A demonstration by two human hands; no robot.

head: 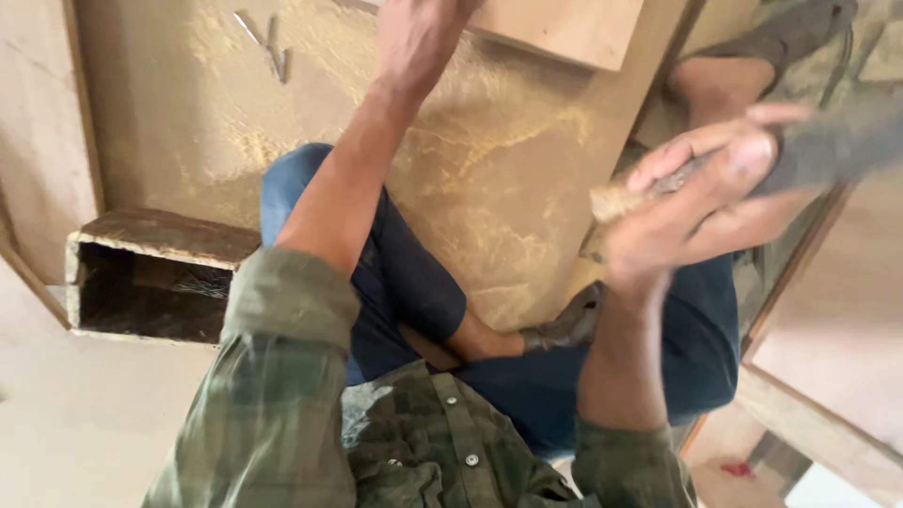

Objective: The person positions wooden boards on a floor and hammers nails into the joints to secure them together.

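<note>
The open wooden box [155, 282] at the left lies on its side with its mouth toward the camera; its inside is dark, and only a faint tangle of pale strands shows within, too dim to name. The person sits on a sawdust-strewn board [489, 179], legs folded in blue trousers. The left hand [414, 33] reaches forward to the near edge of a small wood block [564, 28] at the top of the view; the fingers are cut off by the frame, so whether they grip or merely press cannot be told. The right hand [701, 188] is raised close to the camera, clenched around the wooden handle of a tool [658, 183], whose butt end pokes out past the thumb; the far end is a grey blur, likely a hammer head. Two nails [268, 42] lie on the board, well apart from both hands. The board's right edge runs diagonally past a sandalled foot [752, 56]. Between box and block the dusty surface lies open. More panels [837, 320] lean at right.
</note>
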